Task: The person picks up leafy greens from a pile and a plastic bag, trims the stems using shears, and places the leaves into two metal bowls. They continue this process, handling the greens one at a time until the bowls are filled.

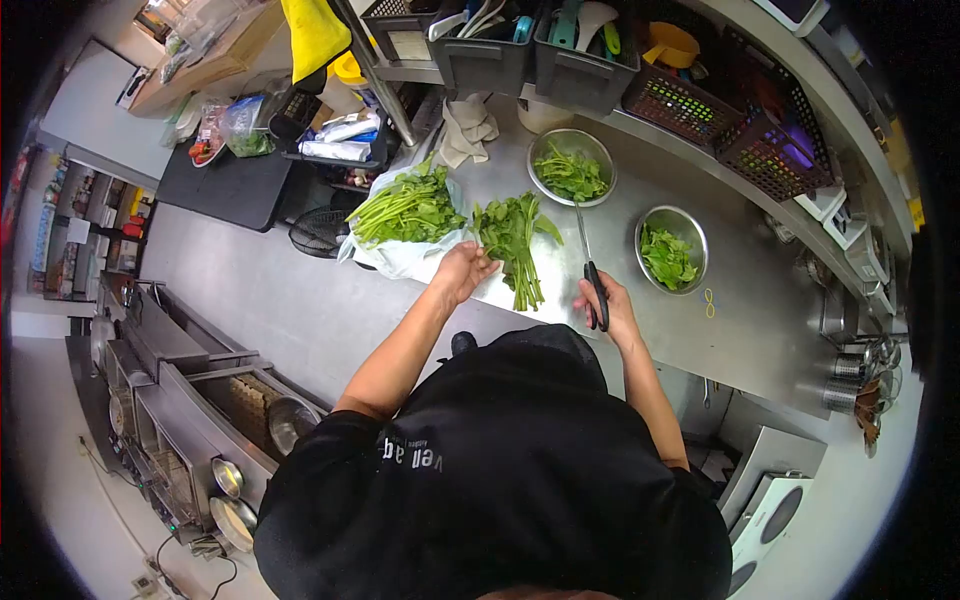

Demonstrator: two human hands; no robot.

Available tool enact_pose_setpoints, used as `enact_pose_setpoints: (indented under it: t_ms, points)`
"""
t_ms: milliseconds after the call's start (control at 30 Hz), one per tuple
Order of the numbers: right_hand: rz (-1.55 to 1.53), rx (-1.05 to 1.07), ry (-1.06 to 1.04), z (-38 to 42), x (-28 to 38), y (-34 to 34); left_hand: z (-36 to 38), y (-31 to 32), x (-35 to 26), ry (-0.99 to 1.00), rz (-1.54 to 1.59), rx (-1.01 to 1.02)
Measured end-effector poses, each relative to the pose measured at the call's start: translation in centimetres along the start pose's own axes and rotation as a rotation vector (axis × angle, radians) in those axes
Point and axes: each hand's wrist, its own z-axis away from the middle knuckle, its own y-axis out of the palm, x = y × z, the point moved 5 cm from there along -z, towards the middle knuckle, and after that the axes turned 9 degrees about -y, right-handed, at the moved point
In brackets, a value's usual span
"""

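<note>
My right hand [607, 303] holds black-handled scissors [596, 288], their blades pointing up toward a steel bowl [609, 158] of cut green stems and leaves. A second steel bowl [701, 233] with loose leaves [668, 258] stands to the right. Between my hands, a bunch of leafy greens [515, 245] lies on the steel counter. My left hand [466, 270] is beside that bunch, fingers apart, with nothing visible in it. More long-stemmed greens [405, 208] rest on a white plastic bag [395, 255] at the left.
A crumpled cloth [467, 130] lies at the counter's back. Dark utensil bins [585, 62] line the shelf above. A yellow rubber band [710, 303] is on the counter at right. A black board [225, 182] and a round black mesh basket [318, 232] are at left.
</note>
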Motion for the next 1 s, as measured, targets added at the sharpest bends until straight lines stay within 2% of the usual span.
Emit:
enact_pose_setpoints:
  t_ms: [33,167,267,333,467,533,567,1000]
  points:
    - [-0.011,-0.001,0.008,0.0,-0.1,-0.1,0.3,-0.4,-0.3,0.042,-0.010,-0.053]
    - [0.005,-0.011,0.027,0.3,-0.5,-0.2,0.0,-2.7,-1.2,0.061,-0.058,-0.024]
    - [0.000,-0.010,0.036,0.5,-0.6,-0.2,-0.2,-3.8,-1.6,0.087,-0.024,-0.088]
    - [-0.020,-0.017,0.037,0.5,-0.8,-0.1,0.0,-3.7,-1.9,0.093,-0.009,-0.013]
    - [-0.010,0.021,0.014,0.3,-0.8,0.0,0.7,-3.1,-2.4,0.111,0.049,-0.058]
    - [-0.015,0.013,0.002,0.3,-0.6,0.0,0.5,-3.6,-2.9,0.118,0.042,0.069]
    - [-0.016,0.013,0.001,0.3,-0.6,0.1,0.3,-4.0,-2.9,0.120,0.041,0.069]
    - [-0.046,0.041,0.005,0.9,-0.6,0.2,2.4,-0.2,-4.9,0.289,0.044,0.072]
